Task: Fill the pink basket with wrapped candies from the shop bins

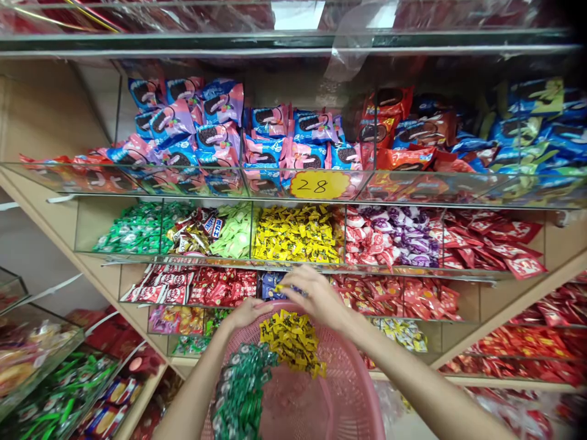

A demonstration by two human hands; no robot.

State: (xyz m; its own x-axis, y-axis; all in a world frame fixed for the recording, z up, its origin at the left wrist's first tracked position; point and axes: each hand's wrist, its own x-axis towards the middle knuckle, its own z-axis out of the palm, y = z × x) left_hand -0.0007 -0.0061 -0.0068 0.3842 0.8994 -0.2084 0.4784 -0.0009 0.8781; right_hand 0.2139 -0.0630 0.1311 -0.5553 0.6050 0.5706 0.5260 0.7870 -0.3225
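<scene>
A pink plastic basket (373,391) hangs below the shelves, its far rim held by my left hand (247,313), fingers closed over the edge. Inside it lie green-wrapped candies (243,391) on the left and a pile of yellow-wrapped candies (293,342) toward the far side. Over the rim's far right, my right hand (316,296) is closed in a pinch, with a bit of yellow wrapper showing at its fingertips. Just beyond it, a glass compartment holds many more yellow candies (298,235).
Beside the yellow compartment are bins of green candies (132,229) and purple-and-white candies (410,238). Above, packaged cookies (268,150) fill a shelf with a yellow "28" tag (320,184). Glass front edges run across each tier. Red packets (527,342) lie at lower right.
</scene>
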